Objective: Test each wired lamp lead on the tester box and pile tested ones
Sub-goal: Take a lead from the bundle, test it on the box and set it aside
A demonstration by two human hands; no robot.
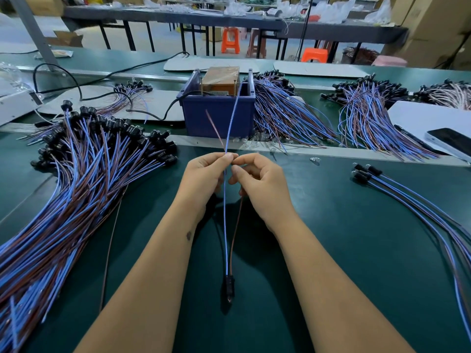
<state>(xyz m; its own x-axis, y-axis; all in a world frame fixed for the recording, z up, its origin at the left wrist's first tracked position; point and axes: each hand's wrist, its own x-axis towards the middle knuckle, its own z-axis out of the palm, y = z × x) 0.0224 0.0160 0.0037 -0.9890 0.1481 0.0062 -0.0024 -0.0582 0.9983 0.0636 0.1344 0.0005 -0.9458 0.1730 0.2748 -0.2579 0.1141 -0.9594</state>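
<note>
Forearms stretch out from me over the dark green bench mat [331, 225], and nearest my body the black lamp socket [228, 289] of the lead I am holding dangles just above the mat. Its blue wire [225, 225] and brown wire [235, 233] climb from the socket to my hands. My left hand [204, 179] has thumb and forefinger pinched on the blue wire, the other fingers curled beneath. My right hand [260, 182] meets it fingertip to fingertip, fingers curled, with the brown wire running down from under its palm. Above the pinch the blue wire rises to the tester box [219, 108], a blue bin holding an orange-brown unit, while a brown end sticks up free beside it.

To my left lies a big heap of leads [76, 187], their black sockets fanned away from me. To my right a few leads [407, 194] lie together on the mat. Past a pale metal strip, more bundles [288, 115] flank the box, and a phone [451, 142] rests on a white board. Beyond, long tables, orange stools [230, 40] and cardboard cartons fill the workshop.
</note>
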